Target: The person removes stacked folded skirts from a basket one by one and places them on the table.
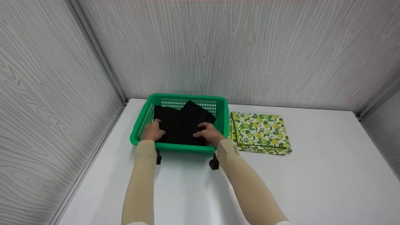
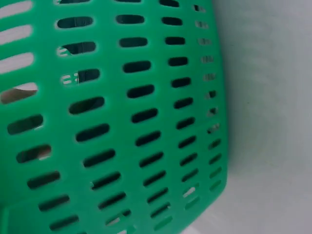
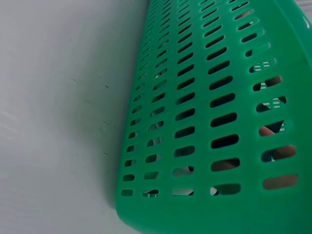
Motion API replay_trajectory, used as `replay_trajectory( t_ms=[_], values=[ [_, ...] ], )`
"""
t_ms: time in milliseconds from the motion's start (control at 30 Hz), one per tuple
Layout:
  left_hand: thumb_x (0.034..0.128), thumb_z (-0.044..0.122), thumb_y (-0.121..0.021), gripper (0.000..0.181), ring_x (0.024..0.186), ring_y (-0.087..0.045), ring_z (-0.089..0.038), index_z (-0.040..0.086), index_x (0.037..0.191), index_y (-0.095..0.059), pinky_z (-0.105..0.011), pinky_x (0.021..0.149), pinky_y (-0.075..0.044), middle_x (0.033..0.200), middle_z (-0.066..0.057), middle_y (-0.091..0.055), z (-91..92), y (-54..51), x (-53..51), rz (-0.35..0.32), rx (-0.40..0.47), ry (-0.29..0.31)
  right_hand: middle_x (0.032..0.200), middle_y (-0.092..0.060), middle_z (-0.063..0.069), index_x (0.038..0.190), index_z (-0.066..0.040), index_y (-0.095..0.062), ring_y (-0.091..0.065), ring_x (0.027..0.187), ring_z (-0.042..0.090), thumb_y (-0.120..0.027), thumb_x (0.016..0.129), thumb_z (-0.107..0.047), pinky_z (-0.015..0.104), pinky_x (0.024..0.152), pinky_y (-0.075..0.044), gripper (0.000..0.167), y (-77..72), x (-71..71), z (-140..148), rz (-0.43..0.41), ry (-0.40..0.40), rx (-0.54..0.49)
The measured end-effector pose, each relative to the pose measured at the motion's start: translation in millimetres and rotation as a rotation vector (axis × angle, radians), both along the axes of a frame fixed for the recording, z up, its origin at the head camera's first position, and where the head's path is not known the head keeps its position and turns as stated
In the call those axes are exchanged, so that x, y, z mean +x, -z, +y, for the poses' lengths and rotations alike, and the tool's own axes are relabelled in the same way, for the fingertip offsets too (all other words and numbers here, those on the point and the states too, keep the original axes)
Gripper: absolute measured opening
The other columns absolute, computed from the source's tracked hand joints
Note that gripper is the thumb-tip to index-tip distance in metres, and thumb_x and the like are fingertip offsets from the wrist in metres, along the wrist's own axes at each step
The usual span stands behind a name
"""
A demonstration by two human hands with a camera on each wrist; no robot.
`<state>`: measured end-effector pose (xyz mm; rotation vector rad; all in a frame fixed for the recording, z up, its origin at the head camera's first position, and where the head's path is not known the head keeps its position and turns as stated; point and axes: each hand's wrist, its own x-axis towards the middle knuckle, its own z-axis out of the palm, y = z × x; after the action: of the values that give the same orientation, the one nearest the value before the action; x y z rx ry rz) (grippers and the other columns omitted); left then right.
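A green plastic basket [image 1: 184,147] holds folded black cloth [image 1: 175,125], one corner of which stands up towards the back right. My left hand [image 1: 152,130] reaches over the front left of the basket, its thumb and fingers apart at the left edge of the cloth. At the front right, my right hand [image 1: 210,133] touches the cloth with thumb and fingers spread apart. Both wrist views are filled mostly by the slotted basket wall [image 2: 161,122]; only bits of skin and dark cloth show through the slots of the basket [image 3: 200,122].
To the right of the basket lies a folded cloth with a lemon print [image 1: 261,131]. Everything rests on a white table [image 1: 187,187]. Wood-grain panels [image 1: 218,53] stand behind and at both sides, the back one close behind the basket.
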<state>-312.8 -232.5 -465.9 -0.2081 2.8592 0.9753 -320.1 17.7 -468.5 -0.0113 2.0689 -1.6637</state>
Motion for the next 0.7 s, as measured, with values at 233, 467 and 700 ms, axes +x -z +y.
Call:
replay_trajectory(
  t_ms=[233,467,700],
  values=[
    [0.0981,0.009,-0.061,0.071,0.141,-0.035,-0.047,-0.007,0.157,-0.023,-0.056,0.113,-0.032,0.154,-0.034,-0.033,-5.8,-2.1,-4.0,-0.112,0.115,0.010,0.158,-0.032,0.020,0.154,-0.008,-0.042,-0.041,0.139,0.035,-0.069,0.092,-0.001,0.053,0.111,-0.037,0.067,0.5,-1.4,-0.5,-0.014,-0.062,-0.026],
    [0.0956,0.006,-0.063,0.077,0.148,-0.023,-0.042,-0.005,0.158,-0.019,-0.052,0.118,-0.024,0.162,-0.029,-0.021,-8.4,-2.5,-4.9,-0.050,0.337,-0.116,0.154,-0.037,0.019,0.146,-0.006,-0.049,-0.043,0.135,0.034,-0.071,0.092,-0.004,0.053,0.111,-0.036,0.059,1.0,-2.6,-0.7,0.007,0.000,-0.048],
    [0.0939,0.009,-0.066,0.075,0.148,-0.020,-0.044,0.000,0.158,-0.027,-0.056,0.117,-0.024,0.164,-0.028,-0.016,-7.9,-1.6,-3.5,-0.088,0.338,0.047,0.145,-0.043,0.021,0.134,-0.001,-0.055,-0.050,0.122,0.033,-0.068,0.090,0.006,0.045,0.103,-0.045,0.046,1.3,-2.4,-1.8,0.082,0.058,-0.043]
  ],
)
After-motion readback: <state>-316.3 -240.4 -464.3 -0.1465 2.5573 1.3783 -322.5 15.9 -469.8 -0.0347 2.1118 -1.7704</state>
